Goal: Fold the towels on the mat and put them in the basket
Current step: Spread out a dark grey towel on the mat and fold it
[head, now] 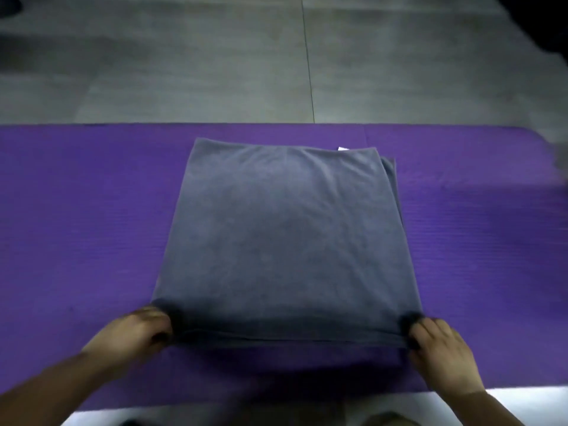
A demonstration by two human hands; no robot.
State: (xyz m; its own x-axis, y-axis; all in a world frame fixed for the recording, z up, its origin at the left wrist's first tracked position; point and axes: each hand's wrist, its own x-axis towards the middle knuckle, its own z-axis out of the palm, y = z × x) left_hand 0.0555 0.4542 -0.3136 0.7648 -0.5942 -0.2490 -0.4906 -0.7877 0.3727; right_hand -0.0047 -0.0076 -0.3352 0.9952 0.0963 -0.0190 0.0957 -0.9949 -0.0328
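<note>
A grey towel (285,238) lies folded into a roughly square stack in the middle of the purple mat (76,210). Layered edges show along its right side, and a small white tag peeks out at its far edge. My left hand (140,332) pinches the near left corner of the towel. My right hand (442,352) pinches the near right corner. Both corners are bunched up under the fingers. No basket is in view.
Grey tiled floor (215,72) stretches beyond the mat's far edge. A dark shape (541,23) sits at the top right corner. A pale strip of floor (522,398) runs along the mat's near edge.
</note>
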